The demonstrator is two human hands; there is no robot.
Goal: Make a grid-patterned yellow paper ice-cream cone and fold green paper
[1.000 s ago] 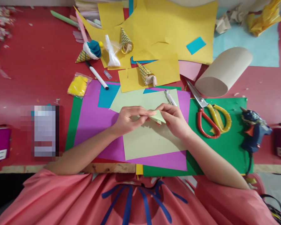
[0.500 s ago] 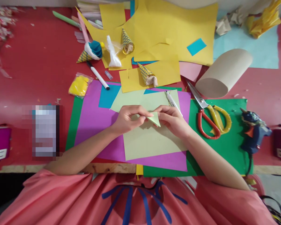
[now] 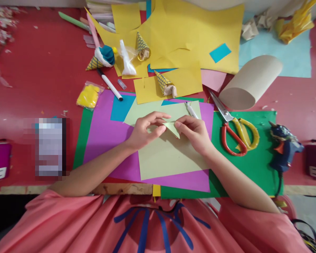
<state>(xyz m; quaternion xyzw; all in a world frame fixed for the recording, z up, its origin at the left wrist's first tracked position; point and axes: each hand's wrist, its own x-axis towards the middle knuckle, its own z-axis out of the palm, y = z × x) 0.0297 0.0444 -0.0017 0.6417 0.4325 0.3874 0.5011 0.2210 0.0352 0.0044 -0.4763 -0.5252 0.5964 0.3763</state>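
Note:
A small folded piece of pale green paper point(image 3: 173, 129), pointed at its corners, is pinched between the thumb and fingers of my right hand point(image 3: 194, 135). My left hand point(image 3: 147, 130) is beside its left corner, thumb and fingers apart; whether a fingertip still touches the paper is hard to make out. Both hands are over a larger pale green sheet point(image 3: 171, 161), which lies on a purple sheet point(image 3: 107, 140). Just beyond my right hand a white marker point(image 3: 191, 110) rests on the pale green sheet.
Right of my hands are scissors point(image 3: 234, 123) on a green sheet point(image 3: 255, 172), a cardboard tube point(image 3: 252, 82) and a glue gun point(image 3: 284, 151). Beyond lie patterned paper cones point(image 3: 163, 82), yellow sheets point(image 3: 200, 28) and a black-capped marker point(image 3: 110, 85). A blurred-out phone-like object point(image 3: 50, 147) is at left.
My left thumb and fingers have spread apart from their pinch on the folded paper. My right hand keeps its pinch, and the paper has turned and shifted slightly upward in view.

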